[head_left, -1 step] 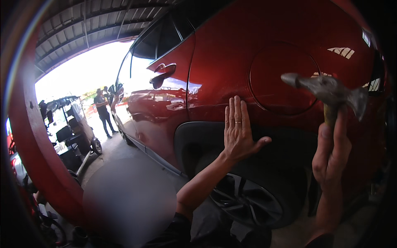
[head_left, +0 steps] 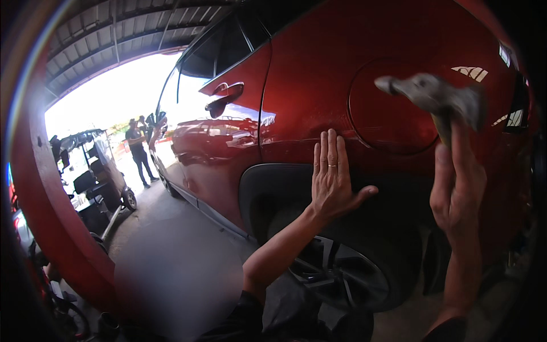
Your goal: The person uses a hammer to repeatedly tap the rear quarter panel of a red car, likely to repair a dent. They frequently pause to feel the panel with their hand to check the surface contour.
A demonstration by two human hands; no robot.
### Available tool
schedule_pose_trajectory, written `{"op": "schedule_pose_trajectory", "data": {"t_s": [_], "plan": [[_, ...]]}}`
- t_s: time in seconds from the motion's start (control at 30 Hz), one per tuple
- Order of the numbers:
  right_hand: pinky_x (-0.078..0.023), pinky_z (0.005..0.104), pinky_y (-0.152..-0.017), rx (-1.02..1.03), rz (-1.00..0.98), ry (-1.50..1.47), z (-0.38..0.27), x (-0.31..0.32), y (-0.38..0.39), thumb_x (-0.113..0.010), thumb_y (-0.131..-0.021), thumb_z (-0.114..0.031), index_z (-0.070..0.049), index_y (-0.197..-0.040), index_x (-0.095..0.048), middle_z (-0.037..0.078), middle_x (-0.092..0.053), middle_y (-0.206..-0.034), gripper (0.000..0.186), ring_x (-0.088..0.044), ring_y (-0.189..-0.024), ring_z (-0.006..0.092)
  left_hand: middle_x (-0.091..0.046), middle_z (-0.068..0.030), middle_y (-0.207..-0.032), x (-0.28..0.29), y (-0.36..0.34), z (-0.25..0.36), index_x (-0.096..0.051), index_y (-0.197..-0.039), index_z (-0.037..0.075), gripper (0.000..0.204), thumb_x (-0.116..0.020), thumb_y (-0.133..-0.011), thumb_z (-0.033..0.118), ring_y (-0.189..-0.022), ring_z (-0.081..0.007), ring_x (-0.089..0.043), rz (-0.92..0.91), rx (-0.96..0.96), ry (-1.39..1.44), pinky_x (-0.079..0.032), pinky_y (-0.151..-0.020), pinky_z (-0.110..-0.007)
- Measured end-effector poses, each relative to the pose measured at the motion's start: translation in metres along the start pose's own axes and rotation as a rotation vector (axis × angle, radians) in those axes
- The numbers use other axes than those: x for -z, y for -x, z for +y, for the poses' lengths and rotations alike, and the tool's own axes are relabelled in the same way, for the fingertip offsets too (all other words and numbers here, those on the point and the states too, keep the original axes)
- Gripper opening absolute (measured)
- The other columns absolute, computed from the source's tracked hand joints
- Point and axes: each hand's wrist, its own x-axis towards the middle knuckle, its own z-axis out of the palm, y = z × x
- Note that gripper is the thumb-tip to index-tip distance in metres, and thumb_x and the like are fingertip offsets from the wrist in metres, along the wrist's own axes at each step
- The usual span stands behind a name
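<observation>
Your right grip (head_left: 458, 191) is clenched on a hammer (head_left: 424, 91), with the head poking up just above your fingers and the yellowish handle mostly hidden by them. The head's a bit blurred, tilted, its narrower end pointing left. From this view it overlaps the round fuel flap (head_left: 370, 122), but I can't tell how far off the metal it is.

Your left grip (head_left: 331, 182) isn't holding anything: palm toward the car (head_left: 307, 85), fingers straight up and together, thumb sticking out to the right, ring (head_left: 332, 166) on one finger. Those fingertips lie over the red paint, just below and left of the flap, and the palm sits in front of the black wheel arch trim (head_left: 259, 174). So the hammer is up and to the right of that hand, well apart from it.

Below your left grip there's the wheel (head_left: 342, 279); up and to the left, the door handle (head_left: 225, 100). Farther out you've got a red post (head_left: 40, 199), a parked cart (head_left: 94, 176) and people standing (head_left: 138, 148) in the bright background.
</observation>
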Motion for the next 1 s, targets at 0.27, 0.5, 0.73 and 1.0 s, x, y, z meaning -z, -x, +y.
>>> {"op": "schedule_pose_trajectory", "data": {"t_s": [0.27,0.5,0.73,1.0], "plan": [[-0.05,0.0392,-0.048,0.163,-0.43,0.319,-0.005,-0.047,-0.075,-0.065,-0.092,-0.007,-0.026,-0.146,-0.051,0.008,-0.058,-0.07,0.059,-0.059,-0.053,0.0233,-0.027,-0.032,-0.157,0.013,-0.004,-0.036,-0.028,-0.149,-0.013,0.108,-0.05,-0.088,0.073,-0.149,-0.0451,-0.022,0.082,-0.076,-0.027,-0.015,-0.12,-0.056],[-0.049,0.0411,-0.05,0.181,-0.509,0.39,-0.001,-0.073,-0.074,-0.064,-0.089,-0.001,-0.031,-0.146,-0.05,0.008,-0.051,-0.063,0.066,-0.056,-0.053,0.0231,-0.028,-0.03,-0.157,0.002,-0.001,-0.043,-0.03,-0.149,-0.011,0.109,-0.045,-0.088,0.077,-0.149,-0.044,-0.023,0.118,-0.02,0.046,-0.011,-0.121,-0.057],[-0.058,0.0382,-0.063,0.135,-0.647,0.49,-0.011,-0.08,-0.076,-0.061,-0.092,0.001,-0.022,-0.145,-0.052,0.012,-0.069,-0.093,0.058,-0.064,-0.068,0.0241,-0.032,-0.0293,-0.155,0.0,0.002,-0.051,-0.035,-0.147,-0.011,0.111,-0.04,-0.087,0.081,-0.148,-0.0422,-0.026,0.124,-0.031,0.067,-0.011,-0.121,-0.056],[-0.06,0.0345,-0.074,0.16,-0.61,0.45,-0.015,-0.091,-0.074,-0.061,-0.091,0.004,-0.018,-0.143,-0.054,0.008,-0.065,-0.132,0.057,-0.069,-0.083,0.0255,-0.031,-0.0285,-0.156,0.0,0.002,-0.052,-0.034,-0.148,-0.011,0.112,-0.039,-0.086,0.083,-0.149,-0.0408,-0.025,0.111,-0.027,0.078,-0.01,-0.122,-0.055]]}}
